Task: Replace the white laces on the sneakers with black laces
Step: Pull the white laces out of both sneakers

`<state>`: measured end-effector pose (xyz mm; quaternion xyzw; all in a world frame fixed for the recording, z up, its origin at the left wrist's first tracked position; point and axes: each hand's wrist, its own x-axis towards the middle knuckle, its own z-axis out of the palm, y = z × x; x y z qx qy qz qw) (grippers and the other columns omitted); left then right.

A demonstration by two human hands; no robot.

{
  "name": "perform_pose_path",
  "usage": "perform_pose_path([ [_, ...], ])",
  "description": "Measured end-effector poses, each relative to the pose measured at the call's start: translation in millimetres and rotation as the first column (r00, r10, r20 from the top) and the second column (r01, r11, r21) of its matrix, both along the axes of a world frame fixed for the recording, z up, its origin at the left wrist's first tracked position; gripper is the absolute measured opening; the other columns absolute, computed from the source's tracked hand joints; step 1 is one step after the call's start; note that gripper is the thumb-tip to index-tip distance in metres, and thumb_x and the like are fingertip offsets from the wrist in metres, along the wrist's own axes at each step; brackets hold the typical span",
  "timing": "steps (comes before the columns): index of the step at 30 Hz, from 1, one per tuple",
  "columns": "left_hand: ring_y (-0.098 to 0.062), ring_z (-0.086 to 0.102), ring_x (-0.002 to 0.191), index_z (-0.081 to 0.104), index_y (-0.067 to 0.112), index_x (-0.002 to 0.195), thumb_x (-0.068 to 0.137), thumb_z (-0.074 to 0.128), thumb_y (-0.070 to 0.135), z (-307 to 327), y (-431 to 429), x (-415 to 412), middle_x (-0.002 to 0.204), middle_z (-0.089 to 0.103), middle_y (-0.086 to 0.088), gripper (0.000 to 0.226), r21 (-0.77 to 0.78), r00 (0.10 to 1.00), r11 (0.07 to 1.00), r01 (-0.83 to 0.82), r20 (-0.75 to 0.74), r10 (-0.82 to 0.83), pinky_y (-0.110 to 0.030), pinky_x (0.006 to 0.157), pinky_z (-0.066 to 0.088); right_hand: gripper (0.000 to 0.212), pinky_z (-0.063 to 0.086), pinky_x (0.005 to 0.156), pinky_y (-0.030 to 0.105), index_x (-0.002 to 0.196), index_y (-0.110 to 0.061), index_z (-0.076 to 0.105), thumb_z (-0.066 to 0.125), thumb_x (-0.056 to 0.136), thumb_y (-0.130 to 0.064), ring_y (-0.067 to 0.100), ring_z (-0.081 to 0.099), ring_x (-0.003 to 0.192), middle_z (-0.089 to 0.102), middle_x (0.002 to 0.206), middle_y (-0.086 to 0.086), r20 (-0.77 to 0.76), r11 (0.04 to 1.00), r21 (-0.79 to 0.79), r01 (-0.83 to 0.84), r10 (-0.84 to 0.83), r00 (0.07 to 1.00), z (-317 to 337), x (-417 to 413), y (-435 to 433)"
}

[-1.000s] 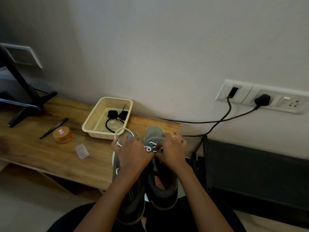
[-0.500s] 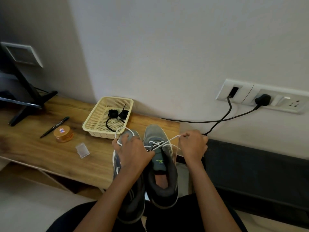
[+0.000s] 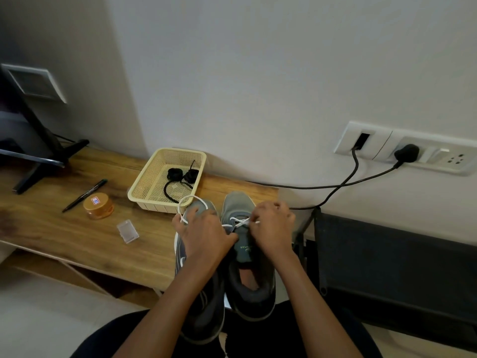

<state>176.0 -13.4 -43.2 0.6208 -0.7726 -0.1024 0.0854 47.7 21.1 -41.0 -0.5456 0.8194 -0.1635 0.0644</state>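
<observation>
Two grey sneakers lie side by side, toes on the wooden table's edge and heels on my lap. My left hand [image 3: 204,236] rests over the left sneaker [image 3: 198,303] and holds a loop of white lace [image 3: 187,202] that arcs past its toe. My right hand [image 3: 273,228] pinches the white lace [image 3: 240,222] crossed over the front eyelets of the right sneaker [image 3: 247,275]. Rolled black laces [image 3: 180,175] lie in a cream plastic basket [image 3: 144,187] just beyond the toes.
On the wooden table [image 3: 64,228] lie a black pen [image 3: 85,195], a small orange jar [image 3: 98,205] and a clear plastic box [image 3: 127,231]. A monitor stand [image 3: 38,161] is at far left. Black cables [image 3: 335,187] run from wall sockets [image 3: 405,153] down to a dark bench [image 3: 400,267] at right.
My right hand, which had pulled a length of white lace out to the right, has come back to the right sneaker's eyelets. My left hand stays on the left sneaker.
</observation>
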Motion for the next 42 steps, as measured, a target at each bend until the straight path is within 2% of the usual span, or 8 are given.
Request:
perform_pose_path([
  [4,-0.015,0.028,0.134,0.070,0.023,0.090,0.073,0.064,0.050,1.4,-0.6,1.1,0.117,0.059,0.012,0.032,0.033,1.000,0.999,-0.009,0.002,0.008,-0.048,0.110,0.014,0.015,0.034,0.089,0.035,0.086,-0.014,0.070,0.055,0.088,-0.013,0.024,0.040,0.111,0.064,0.106,0.001,0.280,0.930,-0.137,0.342,-0.295,0.914,4.3,-26.2,2.7],
  [9,-0.018,0.032,0.129,0.064,0.024,0.078,0.075,0.058,0.048,1.7,4.3,-5.9,0.110,0.056,0.011,0.025,0.038,1.000,0.999,0.019,-0.002,-0.019,-0.049,0.110,0.014,0.011,0.045,0.089,0.039,0.075,-0.020,0.070,0.063,0.083,-0.017,0.026,0.052,0.107,0.070,0.089,0.001,0.488,0.920,-0.073,0.384,-0.303,0.819,-3.2,-35.8,-0.3],
  [13,-0.022,0.019,0.139,0.049,0.029,0.100,0.083,0.056,0.046,-0.6,7.3,-15.5,0.129,0.046,0.007,0.025,0.023,0.994,0.996,0.083,-0.077,-0.081,-0.053,0.113,0.005,0.014,0.044,0.092,0.041,0.069,-0.025,0.067,0.065,0.082,-0.021,0.025,0.052,0.107,0.068,0.085,-0.004,0.468,0.941,-0.025,0.338,-0.288,0.835,-6.0,-33.0,0.5],
  [19,-0.027,0.001,0.145,0.051,0.034,0.128,0.091,0.052,0.041,-7.3,9.6,-30.6,0.154,0.023,0.001,0.038,0.032,0.976,0.976,0.215,0.019,-0.216,-0.055,0.113,-0.003,0.023,0.029,0.099,0.036,0.110,-0.022,0.065,0.062,0.087,-0.026,0.024,0.034,0.124,0.053,0.128,-0.001,0.393,0.968,0.026,0.248,-0.238,0.888,-3.3,-30.0,5.8],
  [22,-0.028,-0.002,0.146,0.050,0.034,0.130,0.092,0.052,0.033,-10.8,8.9,-32.6,0.155,0.020,0.000,0.038,0.030,0.975,0.975,0.219,0.022,-0.220,-0.055,0.113,-0.003,0.004,0.028,0.092,0.035,0.089,-0.027,0.064,0.064,0.086,-0.030,0.023,0.033,0.121,0.052,0.123,-0.003,0.382,0.980,0.065,0.187,-0.197,0.903,-1.3,-30.5,8.4],
  [24,-0.029,-0.003,0.146,0.049,0.036,0.131,0.093,0.052,0.030,-12.8,8.0,-32.6,0.155,0.019,-0.001,0.038,0.026,0.975,0.975,0.221,0.025,-0.222,-0.055,0.113,-0.004,0.012,0.025,0.084,0.032,0.078,-0.027,0.063,0.065,0.085,-0.037,0.021,0.032,0.118,0.054,0.113,-0.006,0.358,0.986,0.127,0.106,-0.145,0.922,-2.6,-29.7,10.1],
  [30,-0.030,-0.003,0.146,0.053,0.031,0.124,0.093,0.053,0.033,-12.6,1.3,-33.9,0.155,0.021,-0.002,0.031,0.042,0.978,0.978,0.202,0.046,-0.204,-0.055,0.113,-0.003,0.026,0.020,0.082,0.033,0.085,-0.026,0.066,0.060,0.083,-0.052,0.021,0.031,0.117,0.051,0.117,-0.008,0.294,0.972,0.226,-0.062,-0.008,0.956,-0.4,-20.1,11.7],
  [42,-0.020,0.025,0.137,0.046,0.020,0.123,0.101,0.034,0.034,-22.6,-4.9,-32.9,0.134,0.044,0.002,0.029,-0.106,0.999,0.994,-0.027,-0.049,0.022,-0.051,0.113,0.003,0.021,0.026,0.081,0.032,0.065,-0.021,0.060,0.068,0.076,-0.037,0.014,0.031,0.097,0.057,0.094,-0.010,0.310,0.989,0.136,0.057,-0.097,0.946,0.4,-20.8,14.4],
])
